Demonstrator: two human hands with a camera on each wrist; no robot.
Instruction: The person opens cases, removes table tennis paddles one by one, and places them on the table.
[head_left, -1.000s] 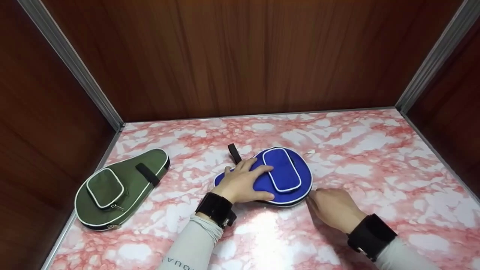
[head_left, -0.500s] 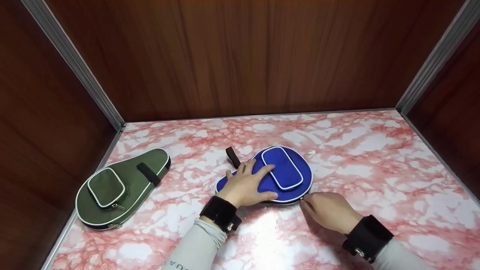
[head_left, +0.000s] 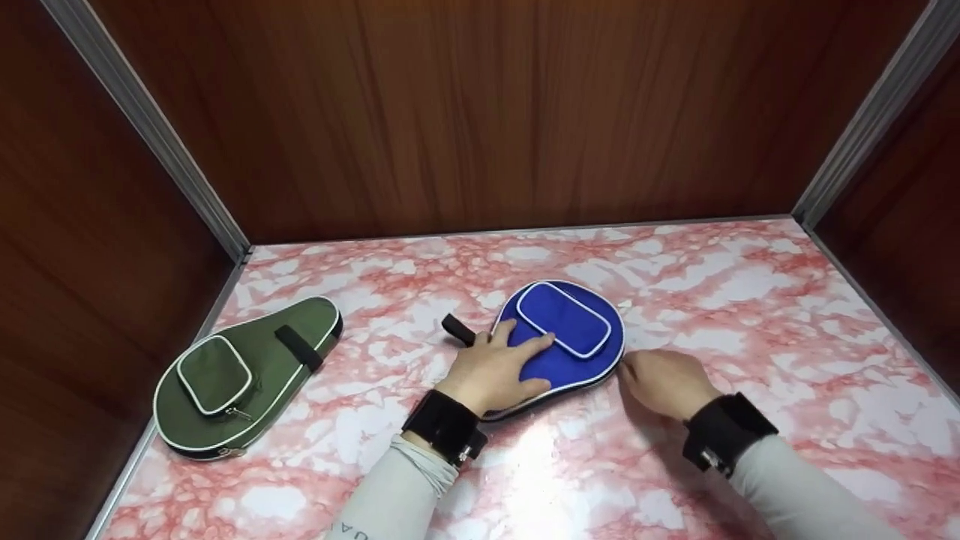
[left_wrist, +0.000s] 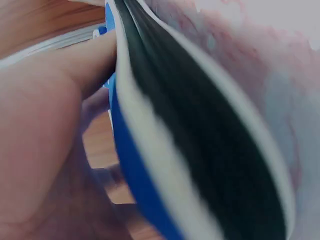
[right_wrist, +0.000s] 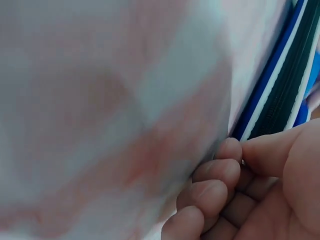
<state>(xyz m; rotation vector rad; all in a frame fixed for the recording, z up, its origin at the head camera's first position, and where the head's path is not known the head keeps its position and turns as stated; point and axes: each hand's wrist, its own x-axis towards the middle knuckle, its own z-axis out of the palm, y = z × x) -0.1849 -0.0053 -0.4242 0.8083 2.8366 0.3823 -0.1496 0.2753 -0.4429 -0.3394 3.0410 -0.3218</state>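
A blue table tennis bat case point(head_left: 564, 373) with white piping lies in the middle of the table in the head view. Spread over its narrower end is my left hand point(head_left: 491, 371), its fingers resting on the fabric near the raised pocket point(head_left: 566, 321). At the round end's right edge, my right hand point(head_left: 666, 382) has its fingers curled. In the right wrist view its thumb and forefinger pinch the zipper pull, mostly hidden, beside the dark zipper band point(right_wrist: 280, 107). The left wrist view shows the case's black side band point(left_wrist: 200, 130) close up, beside the left thumb.
A green bat case point(head_left: 277, 382) with a pocket and black strap lies at the left of the table. The table top point(head_left: 735, 300) has a red and white marbled pattern. Brown wood-grain panels point(head_left: 510, 112) stand behind and at both sides.
The blue case has turned counterclockwise, its narrow end swinging toward the front. My right hand first slid left along the rim, then went back up and right. The left hand shifted slightly right.
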